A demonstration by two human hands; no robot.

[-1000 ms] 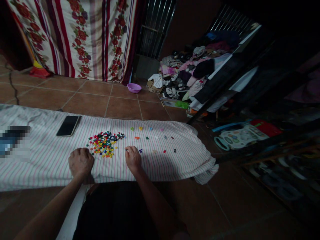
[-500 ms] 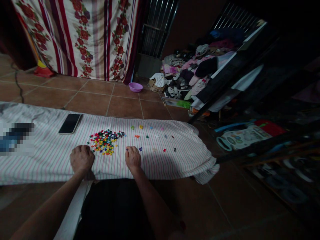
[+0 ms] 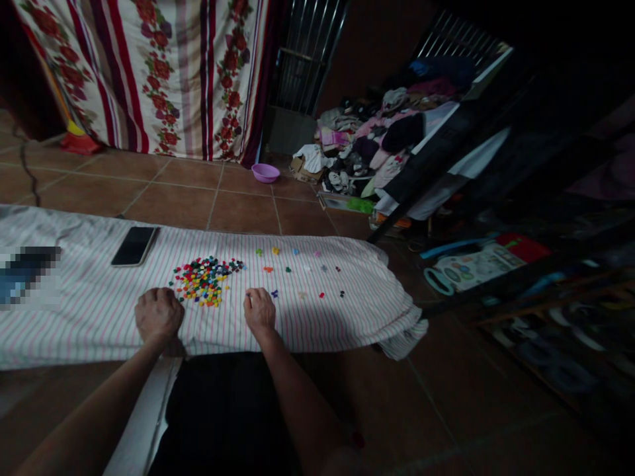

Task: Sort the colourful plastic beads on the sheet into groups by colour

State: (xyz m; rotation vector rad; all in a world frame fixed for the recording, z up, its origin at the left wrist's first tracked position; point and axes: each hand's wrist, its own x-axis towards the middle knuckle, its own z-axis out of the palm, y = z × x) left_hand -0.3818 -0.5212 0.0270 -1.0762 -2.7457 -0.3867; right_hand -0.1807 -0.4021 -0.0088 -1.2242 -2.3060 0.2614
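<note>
My left hand (image 3: 159, 313) rests on the striped cloth with its fingers curled in, just left of a heap of small coloured pieces (image 3: 202, 281); nothing shows in it. On the other side of the heap, my right hand (image 3: 260, 311) has thumb and fingers pinched at the cloth. A tiny dark piece shows at its fingertips. Beyond it, small groups sorted by colour lie in rows: dark blue pieces (image 3: 274, 293) nearest, then beige pieces (image 3: 302, 295), red pieces (image 3: 322, 295) and black pieces (image 3: 342, 294). Orange pieces (image 3: 268, 269) and yellow pieces (image 3: 276, 250) lie farther back.
A phone (image 3: 135, 246) lies on the striped cloth (image 3: 337, 330), left of the heap. A blurred-out patch (image 3: 30, 277) is at the far left. On the tiled floor behind stand a purple basin (image 3: 266, 173) and a pile of clothes (image 3: 367, 142). Dark shelving is at the right.
The whole view has shifted slightly, so everything appears a little farther left. Both hands keep their places on the cloth, and the heap and groups look the same.
</note>
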